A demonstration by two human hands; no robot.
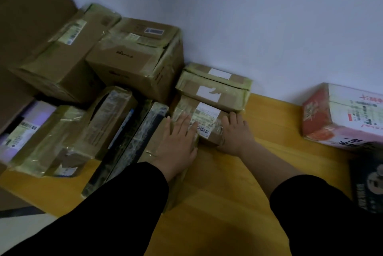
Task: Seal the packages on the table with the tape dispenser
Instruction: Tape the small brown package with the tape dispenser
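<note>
Fingers (pixel 184 121) of my left hand (pixel 178 139) straight, flat on small taped box (pixel 208 118); right hand (pixel 234 135) presses box's right side, fingers extended. Box on table (pixel 228 183), beside other packages (pixel 134 59).

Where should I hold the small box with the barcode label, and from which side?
Probably by its left and right sides, left hand and right hand from either side: the small box lies flat, and another box blocks its far side.

wooden table (pixel 228 193), taped cardboard packages (pixel 51 141) left, red-white box (pixel 342 117) right
</note>
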